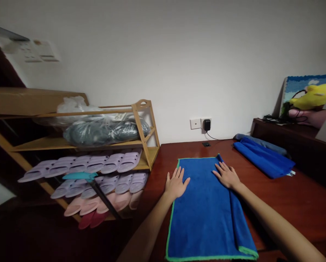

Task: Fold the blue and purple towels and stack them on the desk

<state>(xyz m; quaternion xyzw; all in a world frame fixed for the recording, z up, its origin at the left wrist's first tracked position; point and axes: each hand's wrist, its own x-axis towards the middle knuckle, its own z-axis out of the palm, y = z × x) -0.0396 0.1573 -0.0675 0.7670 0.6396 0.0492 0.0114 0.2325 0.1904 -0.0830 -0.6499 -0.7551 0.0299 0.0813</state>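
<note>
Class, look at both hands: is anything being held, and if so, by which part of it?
Nothing appears gripped: the left hand and right hand rest open, palms down, on the blue cloth, towards its far end.

Dim light greys the wall (174, 72) (edges stretched).

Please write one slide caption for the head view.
Left hand and right hand spread at opposite sides of a green-edged blue cloth on a reddish-brown table.

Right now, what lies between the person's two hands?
In the head view, a green-edged blue cloth lies between the left hand and the right hand.
</note>
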